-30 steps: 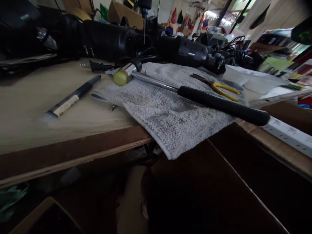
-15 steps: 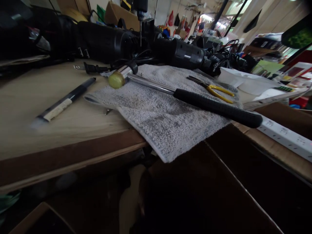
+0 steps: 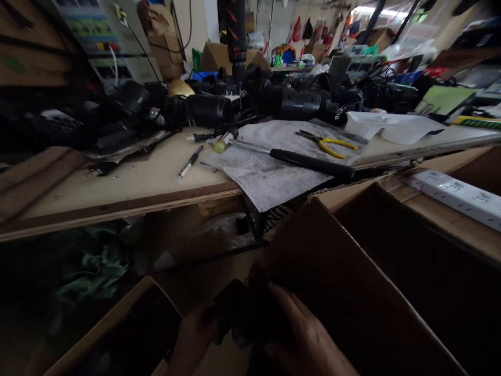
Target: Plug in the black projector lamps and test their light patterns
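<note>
A dark object (image 3: 242,316) is held low in the view, at six o'clock, above the floor space in front of the bench; its outline is swallowed by shadow, and what it is cannot be told. From that object the other directions are read. At three o'clock it is gripped by the right hand (image 3: 303,326) — fingers laid almost straight over its upper side, the thumb kept apart lower down. At eight o'clock it is touched by the left hand (image 3: 193,334), whose fingertips are lost in darkness; how far they are closed cannot be told.

A large open cardboard box (image 3: 352,271) is seen at two o'clock, with a white power strip (image 3: 462,196) farther out. At nine o'clock a smaller open carton (image 3: 107,325) is seen, dark inside.

At twelve o'clock a grey cloth (image 3: 266,188) is draped over the edge of the workbench (image 3: 129,206). Across it a mallet (image 3: 309,162) is laid, handle toward three o'clock. Yellow-handled pliers (image 3: 332,147) are placed at one o'clock, a marker (image 3: 190,163) at eleven.
</note>
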`<state>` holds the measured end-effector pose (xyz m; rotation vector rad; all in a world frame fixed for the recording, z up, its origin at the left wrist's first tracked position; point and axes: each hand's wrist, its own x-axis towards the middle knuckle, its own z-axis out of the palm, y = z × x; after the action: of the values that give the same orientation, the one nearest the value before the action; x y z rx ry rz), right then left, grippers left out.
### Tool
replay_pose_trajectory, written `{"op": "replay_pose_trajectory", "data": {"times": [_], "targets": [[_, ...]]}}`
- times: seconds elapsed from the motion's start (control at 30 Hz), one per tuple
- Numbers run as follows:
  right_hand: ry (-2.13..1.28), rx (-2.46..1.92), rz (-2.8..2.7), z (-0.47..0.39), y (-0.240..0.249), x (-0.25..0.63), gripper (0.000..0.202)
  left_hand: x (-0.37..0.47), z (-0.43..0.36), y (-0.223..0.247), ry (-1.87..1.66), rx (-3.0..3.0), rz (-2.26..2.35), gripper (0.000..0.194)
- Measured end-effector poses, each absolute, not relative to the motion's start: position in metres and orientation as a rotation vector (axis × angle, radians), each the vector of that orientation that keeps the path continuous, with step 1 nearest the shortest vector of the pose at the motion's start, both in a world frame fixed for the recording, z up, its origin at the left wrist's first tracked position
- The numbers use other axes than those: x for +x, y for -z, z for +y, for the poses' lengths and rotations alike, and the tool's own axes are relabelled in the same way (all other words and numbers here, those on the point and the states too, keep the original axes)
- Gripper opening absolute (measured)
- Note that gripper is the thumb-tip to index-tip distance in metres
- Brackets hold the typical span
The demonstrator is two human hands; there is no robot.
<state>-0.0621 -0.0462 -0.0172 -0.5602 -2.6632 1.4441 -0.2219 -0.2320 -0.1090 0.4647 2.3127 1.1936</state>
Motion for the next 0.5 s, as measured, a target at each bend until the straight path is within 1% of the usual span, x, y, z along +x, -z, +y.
{"op": "replay_pose_trajectory", "data": {"times": [0.07, 0.13, 0.23, 0.3, 0.37, 0.43, 0.5], "targets": [[-1.349, -0.511, -2.684, -0.039, 0.011, -0.062, 0.076, -0.218, -0.223, 0.096, -1.158, 0.594, 2.421, 0.02], [-1.292, -0.489, -2.648, -0.033, 0.005, -0.056, 0.071, -0.221, -0.214, 0.082, -1.148, 0.618, 2.521, 0.021], [-1.36, -0.615, -2.524, -0.022, -0.001, -0.043, 0.063, -0.227, -0.208, 0.057, -1.14, 0.623, 2.623, 0.025], [-1.466, -0.742, -2.428, -0.018, -0.006, -0.036, 0.064, -0.226, -0.21, 0.029, -1.142, 0.641, 2.663, 0.028], [-1.521, -0.724, -2.339, -0.019, -0.013, -0.035, 0.074, -0.218, -0.214, -0.01, -1.185, 0.678, 2.669, 0.031], [-1.534, -0.555, -2.265, -0.023, -0.026, -0.035, 0.091, -0.205, -0.218, -0.057, -1.307, 0.718, 2.645, 0.03], [-1.574, -0.365, -2.173, -0.027, -0.047, -0.033, 0.109, -0.189, -0.218, -0.103, -1.373, 0.859, 2.63, 0.025]]}}
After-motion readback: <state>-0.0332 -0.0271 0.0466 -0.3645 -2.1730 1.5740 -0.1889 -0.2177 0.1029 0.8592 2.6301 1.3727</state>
